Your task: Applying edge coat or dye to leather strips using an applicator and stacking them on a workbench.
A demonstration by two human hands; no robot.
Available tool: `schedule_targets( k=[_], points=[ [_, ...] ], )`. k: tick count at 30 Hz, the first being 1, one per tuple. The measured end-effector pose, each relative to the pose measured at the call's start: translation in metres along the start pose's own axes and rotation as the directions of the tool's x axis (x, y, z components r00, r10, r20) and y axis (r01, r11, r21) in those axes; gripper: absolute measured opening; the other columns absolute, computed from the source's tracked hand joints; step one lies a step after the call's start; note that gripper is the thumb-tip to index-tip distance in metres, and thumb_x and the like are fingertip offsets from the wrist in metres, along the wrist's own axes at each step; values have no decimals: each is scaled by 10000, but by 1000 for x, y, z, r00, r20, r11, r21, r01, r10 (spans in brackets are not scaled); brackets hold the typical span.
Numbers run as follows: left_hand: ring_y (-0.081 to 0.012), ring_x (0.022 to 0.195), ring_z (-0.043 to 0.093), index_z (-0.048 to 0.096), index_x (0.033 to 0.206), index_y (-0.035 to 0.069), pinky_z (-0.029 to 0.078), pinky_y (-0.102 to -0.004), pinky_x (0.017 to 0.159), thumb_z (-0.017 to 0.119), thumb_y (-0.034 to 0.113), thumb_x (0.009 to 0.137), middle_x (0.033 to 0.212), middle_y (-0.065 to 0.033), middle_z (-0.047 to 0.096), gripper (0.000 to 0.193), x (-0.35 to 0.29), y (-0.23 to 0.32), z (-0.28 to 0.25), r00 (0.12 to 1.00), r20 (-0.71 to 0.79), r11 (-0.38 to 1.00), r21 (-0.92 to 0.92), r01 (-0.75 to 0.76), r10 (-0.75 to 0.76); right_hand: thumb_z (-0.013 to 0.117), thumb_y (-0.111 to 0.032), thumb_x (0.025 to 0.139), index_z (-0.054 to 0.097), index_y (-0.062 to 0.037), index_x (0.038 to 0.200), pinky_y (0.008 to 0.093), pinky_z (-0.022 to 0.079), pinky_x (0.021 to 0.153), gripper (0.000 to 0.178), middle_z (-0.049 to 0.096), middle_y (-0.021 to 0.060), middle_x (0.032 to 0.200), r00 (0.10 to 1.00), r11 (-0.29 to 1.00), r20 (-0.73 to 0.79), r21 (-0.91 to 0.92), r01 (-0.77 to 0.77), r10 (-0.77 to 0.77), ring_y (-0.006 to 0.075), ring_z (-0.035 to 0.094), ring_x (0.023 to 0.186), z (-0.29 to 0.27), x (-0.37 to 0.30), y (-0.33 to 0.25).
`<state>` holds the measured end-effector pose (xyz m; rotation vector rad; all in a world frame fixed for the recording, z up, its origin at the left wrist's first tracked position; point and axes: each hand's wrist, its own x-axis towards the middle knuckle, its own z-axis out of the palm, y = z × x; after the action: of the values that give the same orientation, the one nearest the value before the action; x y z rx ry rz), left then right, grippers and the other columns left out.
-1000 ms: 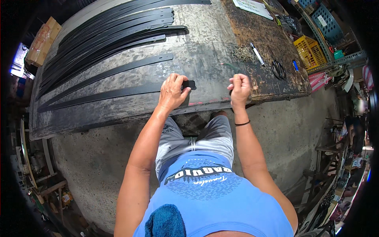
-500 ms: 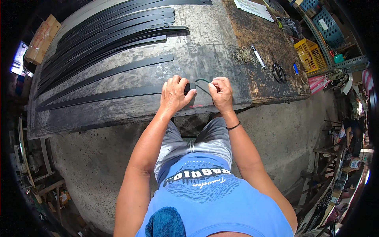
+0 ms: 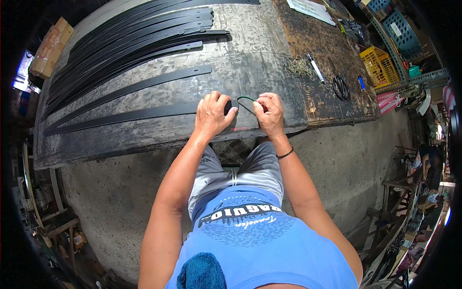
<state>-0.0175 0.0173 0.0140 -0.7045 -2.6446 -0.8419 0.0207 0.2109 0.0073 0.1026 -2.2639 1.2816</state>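
Observation:
My left hand (image 3: 211,111) presses on the right end of a long black strap (image 3: 144,113) near the table's front edge, fingers curled over it and thumb at its tip. From that end a thin dark green cord (image 3: 246,98) arcs across to my right hand (image 3: 269,113). There the thumb and fingers are pinched together on the cord; its end is hidden. A second black strap (image 3: 163,80) lies just beyond the one under my left hand.
Many black straps lie piled (image 3: 144,36) at the far left of the table (image 3: 255,58). To the right are a tangle of thread (image 3: 299,66), a white marker (image 3: 315,68), black scissors (image 3: 341,88), a blue pen (image 3: 361,83) and a yellow crate (image 3: 379,66).
The cord's arc between my hands has shifted very slightly. Both hands stay in nearly the same place with the same hold.

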Motion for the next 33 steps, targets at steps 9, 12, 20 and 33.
schedule_targets(
  k=[9, 12, 20, 33],
  points=[
    [-285, 906, 556, 631, 944, 105, 451, -410, 775, 750, 294, 741, 941, -84, 546, 302, 0, 1, -1, 1000, -7, 1000, -5, -2, 2, 690, -48, 808, 642, -17, 837, 245, 473, 555, 64, 558, 80, 994, 1000, 1000, 3, 11, -13, 13, 107, 556, 631, 1, 0, 0],
    [-289, 914, 563, 633, 960, 102, 461, -414, 780, 752, 296, 745, 944, -84, 554, 313, 0, 2, -1, 1000, 2, 1000, 5, 3, -3, 692, -47, 808, 641, -17, 842, 246, 472, 554, 68, 558, 80, 994, 1000, 1000, 7, 11, -7, 7, 109, 557, 631, 2, -1, 4],
    [-287, 915, 561, 629, 967, 105, 460, -413, 780, 752, 294, 747, 945, -82, 552, 315, 0, 0, 0, 1000, -2, 1000, 14, -4, 4, 693, -56, 810, 641, -21, 846, 251, 468, 554, 73, 556, 76, 996, 1000, 1000, 0, 10, 8, -8, 108, 555, 636, 1, -1, 3],
    [-288, 905, 560, 628, 956, 105, 458, -413, 776, 753, 297, 746, 936, -82, 550, 311, -1, 1, 0, 1000, -4, 1000, 9, -1, 2, 692, -53, 812, 641, -21, 842, 247, 467, 556, 67, 553, 78, 998, 1000, 1000, 11, 6, 4, -4, 106, 547, 631, 1, -1, 0]
  ],
)
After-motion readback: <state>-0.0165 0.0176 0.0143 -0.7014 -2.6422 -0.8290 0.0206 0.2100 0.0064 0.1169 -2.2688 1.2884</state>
